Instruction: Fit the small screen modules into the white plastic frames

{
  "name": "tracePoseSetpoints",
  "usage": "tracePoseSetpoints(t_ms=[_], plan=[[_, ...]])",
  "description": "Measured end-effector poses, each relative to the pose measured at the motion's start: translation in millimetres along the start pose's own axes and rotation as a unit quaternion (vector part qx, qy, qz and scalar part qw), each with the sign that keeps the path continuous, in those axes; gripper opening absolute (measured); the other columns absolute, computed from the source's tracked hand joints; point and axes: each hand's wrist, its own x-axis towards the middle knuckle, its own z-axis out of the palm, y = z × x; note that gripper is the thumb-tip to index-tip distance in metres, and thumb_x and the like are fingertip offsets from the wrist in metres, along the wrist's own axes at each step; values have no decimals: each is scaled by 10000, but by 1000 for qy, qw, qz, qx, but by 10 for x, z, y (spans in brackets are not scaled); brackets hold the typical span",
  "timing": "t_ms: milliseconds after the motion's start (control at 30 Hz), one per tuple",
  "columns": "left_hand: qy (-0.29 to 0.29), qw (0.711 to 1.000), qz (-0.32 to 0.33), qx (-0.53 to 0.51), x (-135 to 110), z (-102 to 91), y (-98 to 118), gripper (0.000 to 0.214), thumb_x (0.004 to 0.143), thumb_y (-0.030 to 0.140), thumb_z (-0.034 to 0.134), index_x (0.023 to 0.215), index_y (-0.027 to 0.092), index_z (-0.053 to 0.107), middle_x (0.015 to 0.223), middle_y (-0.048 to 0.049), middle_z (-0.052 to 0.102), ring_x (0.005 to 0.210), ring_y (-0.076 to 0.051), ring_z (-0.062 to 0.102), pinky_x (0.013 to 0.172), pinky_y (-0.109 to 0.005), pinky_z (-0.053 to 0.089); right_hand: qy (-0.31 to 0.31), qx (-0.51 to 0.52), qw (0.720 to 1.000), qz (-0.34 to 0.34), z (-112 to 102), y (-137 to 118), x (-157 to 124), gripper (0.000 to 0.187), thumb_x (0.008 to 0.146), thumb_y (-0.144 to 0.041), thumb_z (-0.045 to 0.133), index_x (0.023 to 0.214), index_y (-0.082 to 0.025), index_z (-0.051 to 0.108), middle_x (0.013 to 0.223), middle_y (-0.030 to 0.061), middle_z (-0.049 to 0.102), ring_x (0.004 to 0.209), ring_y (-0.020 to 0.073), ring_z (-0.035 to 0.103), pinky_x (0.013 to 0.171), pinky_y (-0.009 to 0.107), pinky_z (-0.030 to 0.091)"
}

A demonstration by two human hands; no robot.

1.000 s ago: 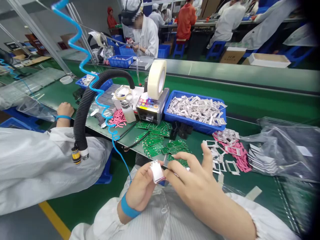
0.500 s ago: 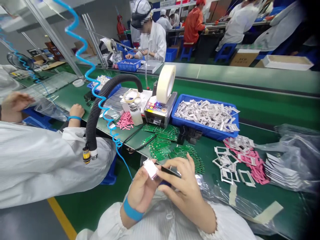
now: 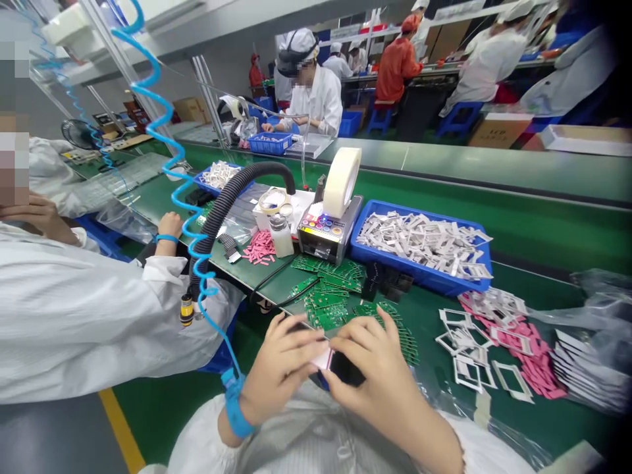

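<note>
Close to the table's near edge, a small white rectangular panel with a pinkish-red edge is held between both hands. My left hand has its fingers laid over the panel's left part, the thumb below. Fingertips and thumb of my right hand are at its right side. Much of the panel is hidden by the fingers. A dark flat surface shows under my right hand; what it is, I cannot make out. A blue wrist strap with a coiled cord circles my left wrist. Green circuit boards lie just beyond.
A blue bin of white frames stands behind loose frames and pink strips. A tape dispenser, a bottle and a black hose stand further left. A co-worker's sleeve is close on the left.
My left hand has turned over, its fingers now covering the white panel from above. My right hand has closed on the panel's right side. The view has shifted slightly left.
</note>
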Motion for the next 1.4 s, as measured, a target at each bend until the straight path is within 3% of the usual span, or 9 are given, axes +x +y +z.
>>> tracePoseSetpoints(t_ms=[200,333,400,433,533,733,933,1133,1400], plan=[[-25,998,-50,-34,-80,-57,148,300,683,86,670,903,278,736,1030,-105,727,1079,-263,598,1121,-492,46,-85,0,996,-27,45,-17,101,79,662,-274,664,666,-210,618,676,-27,576,789,171,551,1038,541,203],[62,990,-86,-97,-119,-152,-108,280,683,68,672,884,249,744,986,-77,743,1003,-229,633,1128,-450,150,-170,148,974,28,117,32,357,77,718,-286,635,718,-213,659,737,0,607,777,175,560,945,488,347],[182,932,-135,-284,-139,-336,-375,266,662,37,684,874,186,744,921,-102,754,980,-235,653,1079,-429,300,-156,327,913,186,138,161,525,83,695,-275,661,708,-193,667,740,14,623,731,162,559,792,361,444],[277,858,-138,-409,-158,-467,-518,269,677,25,666,913,134,733,890,-129,754,926,-246,677,1024,-428,381,-122,410,858,286,149,248,607,92,679,-269,679,708,-183,667,718,11,619,688,145,552,707,304,457],[368,793,-115,-471,-283,-940,-866,369,849,44,444,1132,177,641,839,-88,761,813,-187,712,923,-389,486,-15,525,690,497,197,522,803,124,691,-253,680,772,-166,649,621,-22,562,523,87,495,537,227,436],[420,727,-87,-536,-554,-1423,-1084,460,936,159,297,1376,261,383,952,-75,755,849,-167,710,871,-316,523,87,533,610,580,431,681,949,70,828,-221,599,829,-153,582,587,-53,504,451,49,446,479,196,452],[427,704,-98,-559,-564,-1424,-1194,463,931,169,326,1381,270,372,920,-66,761,849,-183,710,813,-300,558,135,520,588,604,704,565,1133,266,889,-312,539,1096,-144,554,1038,54,597,836,141,602,697,315,530],[452,686,-89,-563,-557,-1466,-1206,464,923,149,331,1346,317,420,956,-36,757,842,-172,710,823,-295,558,158,511,590,606,798,579,1259,318,887,-324,540,1157,-158,533,1135,75,572,944,180,591,781,378,522],[399,711,-168,-555,-263,-572,-957,329,858,16,410,943,147,699,851,-116,761,825,-210,716,766,-349,578,114,534,660,516,438,243,1025,185,753,-317,673,755,-153,586,671,-36,525,535,65,450,475,187,378]])
